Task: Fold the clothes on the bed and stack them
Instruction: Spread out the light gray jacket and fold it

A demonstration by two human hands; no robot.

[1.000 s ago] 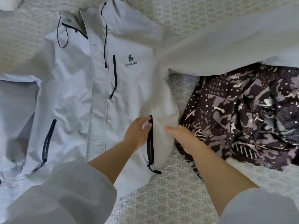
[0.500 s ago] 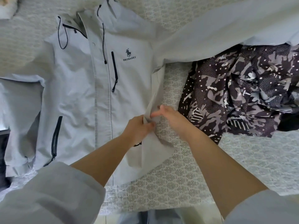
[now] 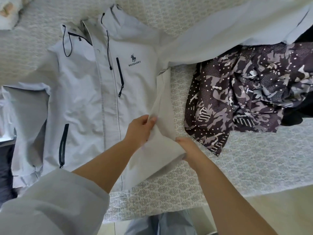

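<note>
Pale grey sleeves (image 3: pixel 50 206) fill the bottom of my view, pushed up so both forearms are bare as they reach over the bed's edge to the jacket. From my seat the light grey jacket (image 3: pixel 81 102) is the landmark: it lies front up and zipped on the patterned bedspread (image 3: pixel 254 167), collar away from me, hem towards me.

My right hand (image 3: pixel 188 148) sits at the jacket's near right corner, fingers curled round the turned-over side panel close to the hem. My left hand (image 3: pixel 140 131) is just beyond it, on the jacket's front, pinching the same flap's edge between thumb and fingertips. The flap shows its paler lining and is lifted and folded in towards the zip.

On the jacket's left front I see a dark pocket zip (image 3: pixel 63 143), and higher up a dark chest zip (image 3: pixel 120 75) beside a small horse logo (image 3: pixel 133 61) with lettering beneath. Dark drawcords (image 3: pixel 66 43) hang from the collar.

Right of the jacket, apart from its body, lies a crumpled camouflage-print garment (image 3: pixel 245 92) in brown, grey and white. The jacket's right sleeve (image 3: pixel 228 36) stretches out beyond that garment, and its far end overlaps the garment's top. Far off to the jacket's upper left, a white object (image 3: pixel 6 16) shows at the corner, too cropped to identify.
</note>
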